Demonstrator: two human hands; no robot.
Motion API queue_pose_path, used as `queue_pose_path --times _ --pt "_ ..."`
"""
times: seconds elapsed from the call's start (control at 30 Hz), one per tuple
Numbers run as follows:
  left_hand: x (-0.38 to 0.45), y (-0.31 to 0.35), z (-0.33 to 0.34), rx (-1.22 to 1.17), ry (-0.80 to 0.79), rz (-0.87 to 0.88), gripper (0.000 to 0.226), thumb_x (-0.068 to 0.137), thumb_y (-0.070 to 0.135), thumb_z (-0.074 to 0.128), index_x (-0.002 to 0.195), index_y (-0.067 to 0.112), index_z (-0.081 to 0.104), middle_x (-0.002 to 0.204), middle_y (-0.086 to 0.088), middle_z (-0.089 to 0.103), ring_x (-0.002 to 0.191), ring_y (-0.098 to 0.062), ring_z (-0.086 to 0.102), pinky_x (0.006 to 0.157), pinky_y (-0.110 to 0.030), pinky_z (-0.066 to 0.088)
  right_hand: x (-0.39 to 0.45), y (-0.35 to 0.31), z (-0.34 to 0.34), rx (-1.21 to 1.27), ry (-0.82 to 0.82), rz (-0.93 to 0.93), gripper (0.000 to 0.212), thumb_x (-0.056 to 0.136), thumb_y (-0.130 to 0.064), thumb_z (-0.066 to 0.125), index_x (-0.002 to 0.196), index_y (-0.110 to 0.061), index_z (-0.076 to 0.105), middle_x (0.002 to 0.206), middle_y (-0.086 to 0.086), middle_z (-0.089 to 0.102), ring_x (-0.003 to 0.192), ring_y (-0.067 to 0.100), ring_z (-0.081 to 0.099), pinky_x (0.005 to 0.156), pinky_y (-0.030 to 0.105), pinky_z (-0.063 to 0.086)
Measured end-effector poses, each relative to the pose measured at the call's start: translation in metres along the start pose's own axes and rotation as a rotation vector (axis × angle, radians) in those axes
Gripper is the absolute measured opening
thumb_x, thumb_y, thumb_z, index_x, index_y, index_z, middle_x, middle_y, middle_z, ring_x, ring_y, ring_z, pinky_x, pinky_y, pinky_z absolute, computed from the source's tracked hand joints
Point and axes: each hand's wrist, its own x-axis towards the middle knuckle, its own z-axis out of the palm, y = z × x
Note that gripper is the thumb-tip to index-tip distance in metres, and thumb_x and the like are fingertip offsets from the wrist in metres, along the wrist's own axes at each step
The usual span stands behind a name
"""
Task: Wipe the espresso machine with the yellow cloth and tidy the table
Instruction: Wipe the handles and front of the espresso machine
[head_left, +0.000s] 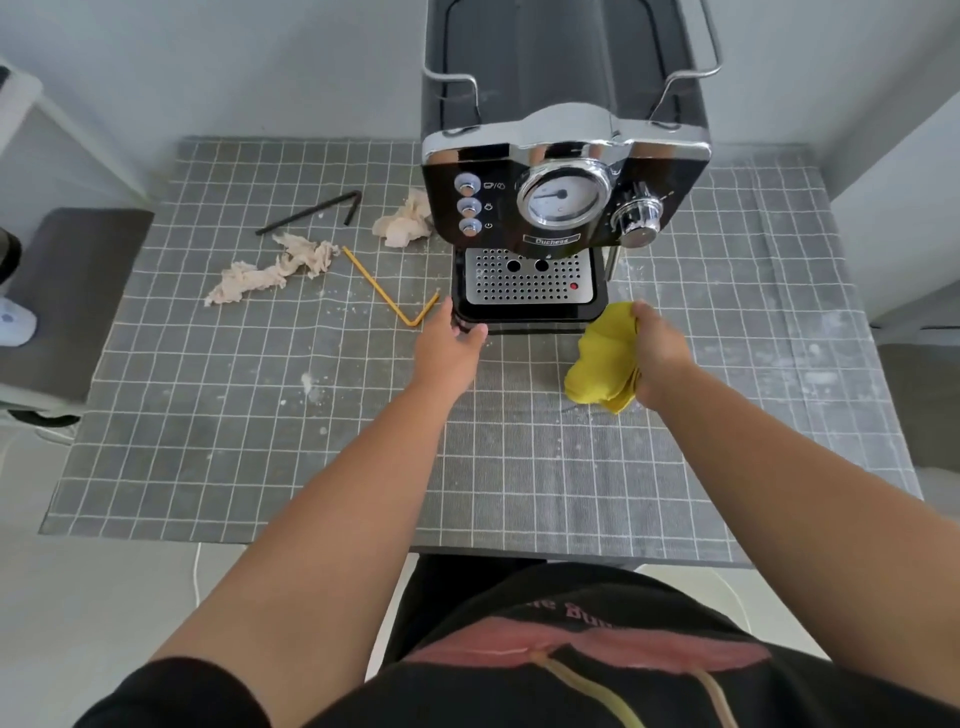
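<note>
**At the machine's base, cloth in my right fist**

On the grey checked tablecloth (218, 426) the black and chrome espresso machine (563, 208) stands at twelve o'clock from me, its perforated drip tray (527, 283) facing my way. My left hand (451, 345) reaches to the lower left corner of the base, fingers spread loose and touching or almost touching the black plastic there; it grasps nothing that I can see. My right hand (660, 358) sits at about one o'clock, just beside the machine's lower right corner, clenched around the yellow cloth (602, 364). The cloth bunches out of my fist toward the left and hangs down onto the table.

Out at ten o'clock lies the clutter. A bent yellow straw (387, 299) rests just left of my left hand, its short end pointing toward the machine. Farther out, a long crumpled tissue (270, 270) sprawls across the squares, and a second wadded tissue (402, 221) sits against the machine's left side. A bent black straw (311, 213) lies beyond them at eleven o'clock. White crumbs and smudges speckle the tablecloth on both sides of the machine.
</note>
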Motion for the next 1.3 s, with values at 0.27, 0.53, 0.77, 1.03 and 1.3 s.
queue_pose_path --times 0.27,0.53,0.77,1.03,1.3 --pt "-0.017 0.008 -0.009 0.068 0.070 0.053 0.071 0.094 0.025 0.061 0.154 0.016 0.022 0.158 -0.003 0.031 0.141 -0.019 0.039 0.115 -0.037 0.034 -0.007 0.002 -0.010 0.025 0.032 -0.038 0.055 0.093 -0.049 0.049 0.136 -0.017 0.043 0.125 0.007 0.055 0.107 0.030 0.056 0.099 0.052 0.045" --pt "-0.076 0.041 0.004 -0.379 -0.410 -0.270 0.052 0.096 0.054 0.044 0.126 0.016 0.059 0.129 -0.004 0.062 0.122 -0.022 0.055 0.111 -0.039 0.036 -0.044 0.008 -0.009 0.189 -0.487 0.011 0.034 0.093 -0.018 0.058 0.125 -0.010 0.052 0.116 0.015 0.065 0.102 0.033 0.066 0.076 0.050 0.055" --pt "-0.088 0.053 -0.023 -0.448 -0.416 -0.111 0.035 0.086 0.027 0.068 0.118 0.014 0.062 0.115 -0.006 0.069 0.106 -0.019 0.066 0.093 -0.032 0.054 -0.071 0.000 0.015 -0.044 -0.624 -0.190 0.032 0.093 -0.019 0.058 0.123 -0.007 0.057 0.117 0.012 0.068 0.107 0.030 0.065 0.082 0.044 0.056" --pt "-0.099 0.045 -0.043 -0.573 -0.315 -0.127 0.034 0.091 0.024 0.065 0.123 0.015 0.061 0.118 -0.009 0.070 0.105 -0.022 0.067 0.084 -0.037 0.056 -0.088 0.002 0.034 -0.212 -0.636 -0.283 0.023 0.095 -0.036 0.055 0.111 -0.021 0.061 0.113 0.004 0.070 0.105 0.023 0.066 0.093 0.048 0.051" --pt "-0.098 0.061 -0.059 -0.793 -0.094 -0.118 0.016 0.091 0.035 0.062 0.106 0.031 0.066 0.112 -0.002 0.072 0.104 -0.024 0.068 0.084 -0.042 0.056 -0.128 -0.021 0.043 -0.649 -0.292 -0.795 0.035 0.096 -0.048 0.041 0.098 -0.021 0.064 0.086 -0.002 0.067 0.081 0.018 0.064 0.074 0.039 0.054"
